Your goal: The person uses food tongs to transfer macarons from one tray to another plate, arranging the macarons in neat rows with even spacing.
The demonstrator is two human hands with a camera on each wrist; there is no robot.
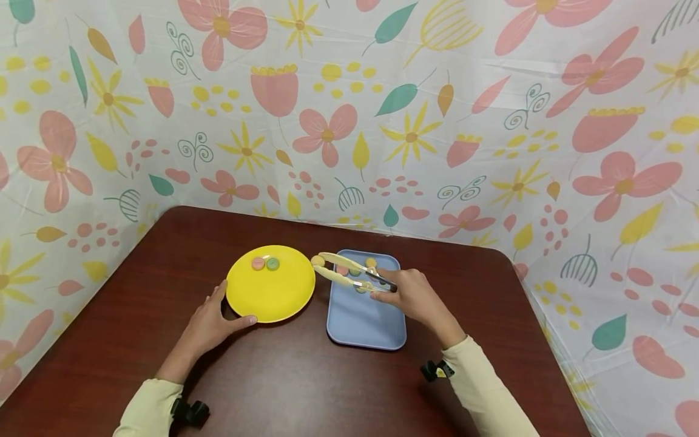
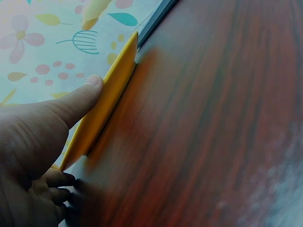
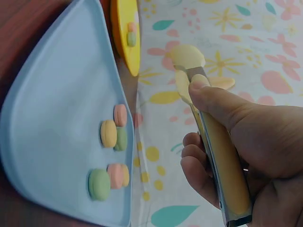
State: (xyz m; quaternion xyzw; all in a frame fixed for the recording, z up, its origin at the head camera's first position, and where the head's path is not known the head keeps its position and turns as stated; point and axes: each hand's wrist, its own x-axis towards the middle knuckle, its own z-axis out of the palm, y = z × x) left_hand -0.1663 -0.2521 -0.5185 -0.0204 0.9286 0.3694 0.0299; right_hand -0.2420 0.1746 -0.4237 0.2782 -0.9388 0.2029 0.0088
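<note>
My right hand (image 1: 415,294) grips a pair of tongs (image 3: 222,156) with pale yellow tips, held over the blue tray (image 1: 366,328). At the tips, between tray and plate, is a yellow macaron (image 1: 318,261). With its thumb on the rim and its fingers at the edge, my left hand (image 1: 210,325) holds the yellow plate (image 1: 267,297) by its near left side. On that plate a pink macaron (image 1: 258,263) and a green macaron (image 1: 273,264) lie side by side. Several more macarons, among them a green one (image 3: 99,184), sit toward the tray's far end, partly hidden by the tongs in the head view.
Plate and tray stand next to each other on a dark brown wooden table (image 1: 306,376). Behind the table and along its sides hangs a white cloth (image 1: 327,200) with printed flowers. Dark straps with small cameras (image 1: 190,413) are on both wrists.
</note>
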